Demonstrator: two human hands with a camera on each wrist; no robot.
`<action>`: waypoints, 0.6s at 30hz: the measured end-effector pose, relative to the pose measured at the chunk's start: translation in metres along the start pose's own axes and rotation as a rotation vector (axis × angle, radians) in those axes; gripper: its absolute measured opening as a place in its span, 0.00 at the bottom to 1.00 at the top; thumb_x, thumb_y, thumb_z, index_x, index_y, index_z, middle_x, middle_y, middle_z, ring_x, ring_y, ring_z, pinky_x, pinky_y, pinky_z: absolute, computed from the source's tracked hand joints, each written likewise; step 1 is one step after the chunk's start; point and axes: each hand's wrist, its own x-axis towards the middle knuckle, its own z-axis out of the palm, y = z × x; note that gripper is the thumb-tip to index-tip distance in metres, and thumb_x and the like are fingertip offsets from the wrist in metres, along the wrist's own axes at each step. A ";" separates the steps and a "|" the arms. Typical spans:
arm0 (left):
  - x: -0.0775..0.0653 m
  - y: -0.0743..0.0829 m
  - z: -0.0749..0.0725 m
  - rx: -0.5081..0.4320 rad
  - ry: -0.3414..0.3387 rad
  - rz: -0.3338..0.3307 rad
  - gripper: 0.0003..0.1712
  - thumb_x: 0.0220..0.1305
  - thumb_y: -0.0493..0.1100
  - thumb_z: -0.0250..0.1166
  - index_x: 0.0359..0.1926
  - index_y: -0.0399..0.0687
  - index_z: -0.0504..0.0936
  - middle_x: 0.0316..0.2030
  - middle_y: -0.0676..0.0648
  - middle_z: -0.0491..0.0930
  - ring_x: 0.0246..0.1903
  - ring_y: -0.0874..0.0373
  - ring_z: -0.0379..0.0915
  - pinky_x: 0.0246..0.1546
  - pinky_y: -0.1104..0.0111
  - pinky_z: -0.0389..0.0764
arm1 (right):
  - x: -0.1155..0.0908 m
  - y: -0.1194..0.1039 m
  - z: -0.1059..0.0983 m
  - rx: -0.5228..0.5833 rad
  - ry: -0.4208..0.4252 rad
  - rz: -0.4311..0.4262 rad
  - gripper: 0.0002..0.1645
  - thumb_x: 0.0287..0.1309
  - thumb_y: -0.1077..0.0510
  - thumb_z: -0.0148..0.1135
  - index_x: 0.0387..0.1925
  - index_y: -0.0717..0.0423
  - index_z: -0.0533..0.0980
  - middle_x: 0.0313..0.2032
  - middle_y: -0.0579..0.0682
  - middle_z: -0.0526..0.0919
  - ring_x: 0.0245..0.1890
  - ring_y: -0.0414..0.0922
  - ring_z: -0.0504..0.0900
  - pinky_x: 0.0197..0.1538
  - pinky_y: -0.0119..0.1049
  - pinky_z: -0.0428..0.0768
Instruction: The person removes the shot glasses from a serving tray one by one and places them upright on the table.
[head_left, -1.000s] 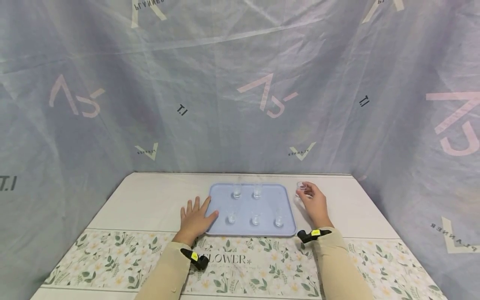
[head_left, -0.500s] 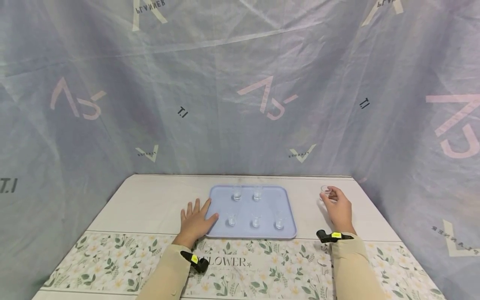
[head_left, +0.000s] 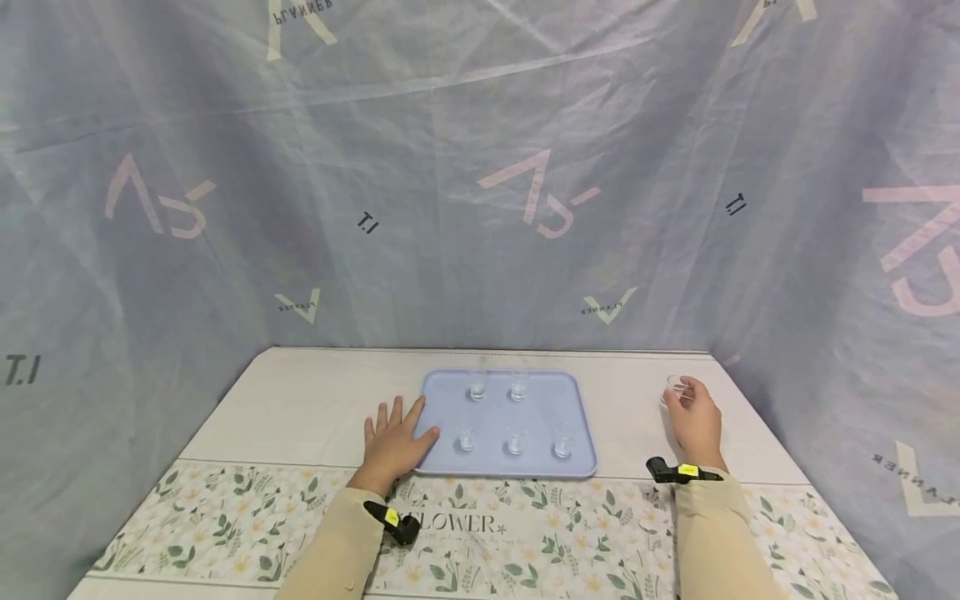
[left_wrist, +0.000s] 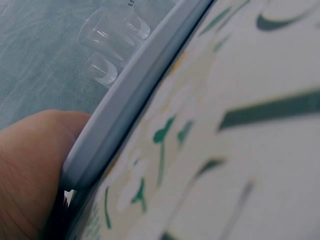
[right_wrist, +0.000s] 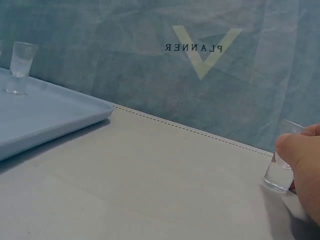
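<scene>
A small clear shot glass (right_wrist: 278, 175) is pinched between the thumb and fingers of my right hand (head_left: 697, 419), to the right of the tray. It stands upright, its base right at the white table top in the right wrist view. My left hand (head_left: 393, 443) lies spread with straight fingers at the left edge of the pale blue tray (head_left: 492, 417), thumb over the rim. On the tray are two shot glasses in the back row, one a back-middle shot glass (head_left: 518, 387), and three in front, among them a front-right shot glass (head_left: 562, 444).
The table (head_left: 322, 400) is white, with a floral printed strip (head_left: 247, 525) along the front. Grey printed cloth (head_left: 420, 183) hangs behind it and at both sides.
My right hand has carried the shot glass rightward, away from the tray's right edge toward the table's right side. The left hand has kept its place on the tray.
</scene>
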 end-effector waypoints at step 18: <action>0.004 -0.006 0.006 -0.012 0.038 0.021 0.44 0.70 0.68 0.52 0.80 0.59 0.55 0.79 0.32 0.43 0.77 0.30 0.29 0.70 0.35 0.29 | -0.002 0.001 0.002 0.064 0.008 0.038 0.41 0.70 0.45 0.60 0.74 0.59 0.60 0.63 0.68 0.73 0.65 0.64 0.72 0.65 0.59 0.70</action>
